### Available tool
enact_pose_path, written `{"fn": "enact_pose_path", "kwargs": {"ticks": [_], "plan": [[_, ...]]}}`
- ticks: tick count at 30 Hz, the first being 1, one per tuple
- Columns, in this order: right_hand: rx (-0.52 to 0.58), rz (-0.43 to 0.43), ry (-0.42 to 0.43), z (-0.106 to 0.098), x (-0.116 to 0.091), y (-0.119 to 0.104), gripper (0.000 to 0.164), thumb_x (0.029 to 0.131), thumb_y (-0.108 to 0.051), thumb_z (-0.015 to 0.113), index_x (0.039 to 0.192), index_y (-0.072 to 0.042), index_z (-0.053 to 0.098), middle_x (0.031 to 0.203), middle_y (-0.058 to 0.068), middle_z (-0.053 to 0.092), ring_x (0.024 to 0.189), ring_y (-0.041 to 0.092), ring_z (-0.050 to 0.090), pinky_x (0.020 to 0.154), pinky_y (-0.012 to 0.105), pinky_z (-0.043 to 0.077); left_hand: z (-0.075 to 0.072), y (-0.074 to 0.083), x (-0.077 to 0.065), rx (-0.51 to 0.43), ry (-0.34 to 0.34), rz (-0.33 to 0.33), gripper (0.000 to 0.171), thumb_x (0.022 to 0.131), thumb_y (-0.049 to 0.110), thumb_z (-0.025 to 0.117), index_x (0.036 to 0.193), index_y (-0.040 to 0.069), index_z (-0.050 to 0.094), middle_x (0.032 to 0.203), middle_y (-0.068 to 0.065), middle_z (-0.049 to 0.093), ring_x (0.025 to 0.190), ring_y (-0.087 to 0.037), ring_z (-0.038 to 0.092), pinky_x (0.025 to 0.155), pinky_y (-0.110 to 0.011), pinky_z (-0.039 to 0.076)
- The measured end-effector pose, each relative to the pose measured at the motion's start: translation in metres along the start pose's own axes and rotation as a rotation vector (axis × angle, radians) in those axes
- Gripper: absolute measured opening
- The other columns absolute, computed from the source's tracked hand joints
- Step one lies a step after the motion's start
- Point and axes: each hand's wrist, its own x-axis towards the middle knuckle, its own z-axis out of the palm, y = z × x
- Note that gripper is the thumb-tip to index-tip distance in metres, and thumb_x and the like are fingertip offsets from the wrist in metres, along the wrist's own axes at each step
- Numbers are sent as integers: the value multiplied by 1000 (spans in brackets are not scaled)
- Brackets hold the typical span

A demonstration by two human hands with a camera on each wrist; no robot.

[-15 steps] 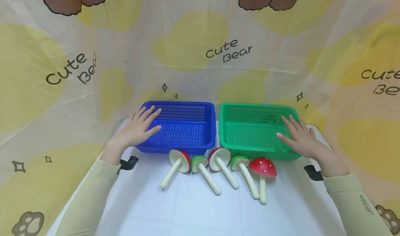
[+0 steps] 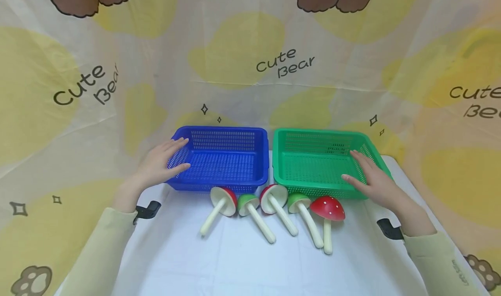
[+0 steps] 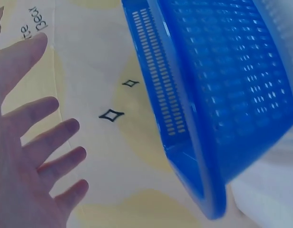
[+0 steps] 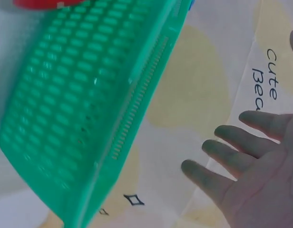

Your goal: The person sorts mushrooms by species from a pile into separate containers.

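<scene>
My left hand (image 2: 158,163) is held over the left end of the blue basket (image 2: 223,186), fingers extended and nothing in them. In the left wrist view, the spread fingers (image 3: 56,142) stand apart from the basket's rim. Over the right end of the green basket (image 2: 313,187) is my right hand (image 2: 377,185), also empty with straight fingers. The right wrist view shows a gap between its fingertips (image 4: 191,167) and the green wall. In front of the baskets lie toy mushrooms: red-capped ones (image 2: 328,209) and green-capped ones (image 2: 299,202), all with pale stems.
A white cloth (image 2: 235,265) covers the table under the baskets. Behind them hangs a yellow-and-cream curtain (image 2: 235,48) printed with bears and lettering. The two baskets stand side by side with a narrow gap between.
My left hand has shifted left, toward the blue basket's outer end. The right hand has turned somewhat and dropped slightly lower. Baskets and mushrooms stay where they were.
</scene>
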Motion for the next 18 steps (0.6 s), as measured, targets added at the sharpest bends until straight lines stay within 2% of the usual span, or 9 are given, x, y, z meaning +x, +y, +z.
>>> {"fn": "enact_pose_path", "kwargs": {"ticks": [6,9,12,15,16,18], "plan": [[15,-87,140,17,-7,-4,72,88,-27,68,146,-3,31,143,25,38,127,48,36,94,69,37,-2,-8,-11,-103,3,-47,72,85,38,67,146,11,38,146,-19,42,133,-44,36,108,-62,27],[29,-123,188,26,-12,-6,67,85,-21,72,141,-3,39,138,22,46,118,44,48,89,63,46,-1,-14,-16,-134,8,-62,73,85,38,69,145,12,38,144,-19,45,131,-44,38,106,-62,30],[45,-147,221,35,-16,-8,64,82,-19,75,137,-4,46,133,17,52,112,40,56,90,31,54,0,-22,-19,-157,21,-76,72,84,37,70,144,10,40,141,-21,46,130,-44,40,105,-63,32],[62,-152,247,44,-19,-11,62,79,-16,77,133,-5,50,130,14,56,109,37,59,87,2,42,2,-29,-22,-180,32,-98,72,83,37,72,142,8,43,140,-22,47,129,-45,40,103,-64,33],[72,-153,254,47,-20,-12,62,78,-16,78,132,-5,51,129,14,57,109,37,59,86,-3,35,2,-31,-23,-186,36,-107,71,82,37,73,141,7,44,140,-22,47,129,-45,41,103,-64,33],[94,-156,266,53,-21,-13,61,76,-13,80,129,-3,53,126,15,60,108,34,60,86,-5,34,4,-36,-26,-192,43,-125,71,81,38,74,138,6,47,139,-22,48,128,-46,42,102,-64,34]]}}
